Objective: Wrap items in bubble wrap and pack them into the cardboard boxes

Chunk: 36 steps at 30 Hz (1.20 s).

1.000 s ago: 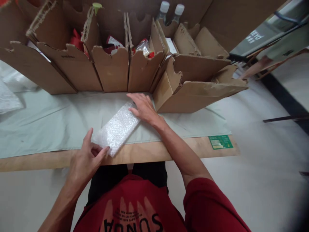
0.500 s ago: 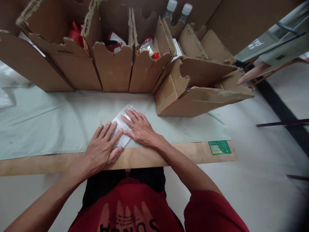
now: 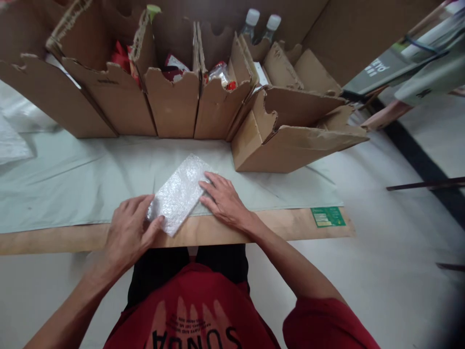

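Pale green cloth (image 3: 90, 182) covered most of the worktop (image 3: 214, 232), leaving a bare wooden strip along the near edge. Open cardboard boxes (image 3: 172, 109) stood in a row behind, with an angled carton (image 3: 269, 148) at their right. A green label (image 3: 328, 216) lay on the strip, well to the right of the hands.

One bubble-wrap packet (image 3: 181, 189) lay slantwise between the two hands, its far end on the cloth and its near corner over the bare wood. At its left end, the left hand (image 3: 131, 220) had thumb and forefinger parted, their tips at the packet's edge; whether they pinched the film could not be determined. At its right edge, the right hand (image 3: 225, 201) was palm down, fingers slightly spread, fingertips at the wrap's border.
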Available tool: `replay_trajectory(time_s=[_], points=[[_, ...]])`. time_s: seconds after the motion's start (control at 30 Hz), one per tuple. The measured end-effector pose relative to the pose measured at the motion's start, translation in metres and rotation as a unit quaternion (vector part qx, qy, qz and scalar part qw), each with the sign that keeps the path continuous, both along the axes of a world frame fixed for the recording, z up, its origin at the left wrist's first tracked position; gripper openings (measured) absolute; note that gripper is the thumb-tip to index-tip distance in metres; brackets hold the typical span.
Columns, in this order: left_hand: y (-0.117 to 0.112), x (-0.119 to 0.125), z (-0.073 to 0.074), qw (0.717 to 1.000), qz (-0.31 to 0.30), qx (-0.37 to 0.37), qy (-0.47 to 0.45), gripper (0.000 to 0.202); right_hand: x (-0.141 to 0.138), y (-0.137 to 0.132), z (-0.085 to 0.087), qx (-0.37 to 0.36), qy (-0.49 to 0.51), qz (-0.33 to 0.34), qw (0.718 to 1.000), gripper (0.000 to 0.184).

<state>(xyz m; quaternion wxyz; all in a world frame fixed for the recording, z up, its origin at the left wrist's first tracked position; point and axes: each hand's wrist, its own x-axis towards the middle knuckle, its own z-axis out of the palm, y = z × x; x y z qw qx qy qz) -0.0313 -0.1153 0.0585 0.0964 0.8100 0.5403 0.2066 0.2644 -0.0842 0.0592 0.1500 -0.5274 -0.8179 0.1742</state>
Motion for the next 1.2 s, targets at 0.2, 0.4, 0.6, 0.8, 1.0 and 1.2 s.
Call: replay_trajectory(time_s=[0.2, 0.4, 0.6, 0.8, 1.0, 1.2], points=[[-0.030, 0.027, 0.002, 0.998, -0.005, 0.011, -0.054, 0.051, -0.002, 0.048, -0.005, 0.060, 0.038, -0.015, 0.997, 0.042], [-0.034, 0.004, 0.016, 0.996, -0.063, 0.041, -0.050, 0.036, 0.025, -0.020, 0.016, 0.110, -0.019, 0.116, 0.987, 0.048], [-0.018, 0.012, 0.001, 0.975, -0.216, 0.044, -0.025, 0.056, 0.005, -0.071, 0.000, 0.135, -0.042, 0.184, 0.973, 0.036], [-0.011, 0.018, -0.006, 0.974, -0.219, 0.050, 0.001, 0.068, -0.009, -0.062, -0.020, 0.086, 0.192, 0.067, 0.975, 0.024], [-0.007, 0.031, 0.000, 0.979, -0.161, 0.095, -0.083, 0.024, -0.015, -0.063, -0.010, -0.062, 0.346, -0.081, 0.933, 0.022], [0.004, 0.038, -0.003, 0.983, -0.094, -0.023, -0.153, 0.022, -0.010, -0.066, -0.003, -0.110, 0.354, -0.062, 0.927, 0.055]])
